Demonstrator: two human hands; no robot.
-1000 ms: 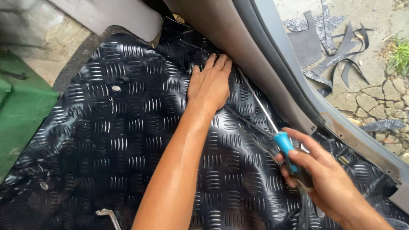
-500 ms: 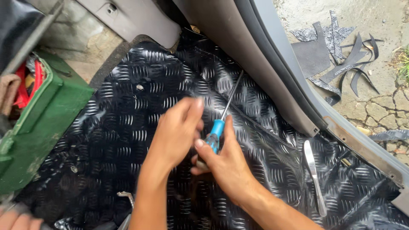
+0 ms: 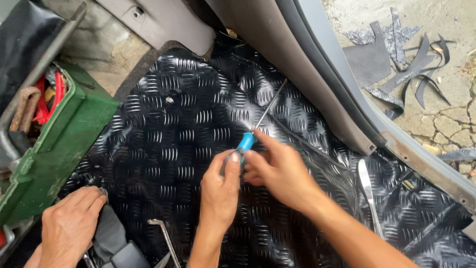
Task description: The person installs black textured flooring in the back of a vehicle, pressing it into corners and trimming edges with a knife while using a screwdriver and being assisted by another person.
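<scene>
A screwdriver with a blue handle [image 3: 246, 142] and a long thin shaft [image 3: 270, 105] points up and right over a black diamond-pattern floor mat [image 3: 178, 129]. My left hand [image 3: 220, 186] pinches the lower end of the handle. My right hand [image 3: 277, 168] grips the handle from the right, its fingers touching those of the left. The tip of the shaft lies near the mat's fold by the grey door pillar trim [image 3: 297, 74].
Another person's hand [image 3: 69, 223] rests at the lower left on a grey strap [image 3: 111, 235]. A green toolbox [image 3: 59, 144] stands at the left. A flat metal tool [image 3: 367, 191] and a bent metal hook [image 3: 163, 235] lie on the mat. Black offcuts [image 3: 396, 54] lie outside beyond the door sill [image 3: 426, 159].
My left hand left the mat near the sill and met my right hand at the screwdriver handle. The screwdriver moved left toward the mat's middle. Another person's hand came into view at lower left.
</scene>
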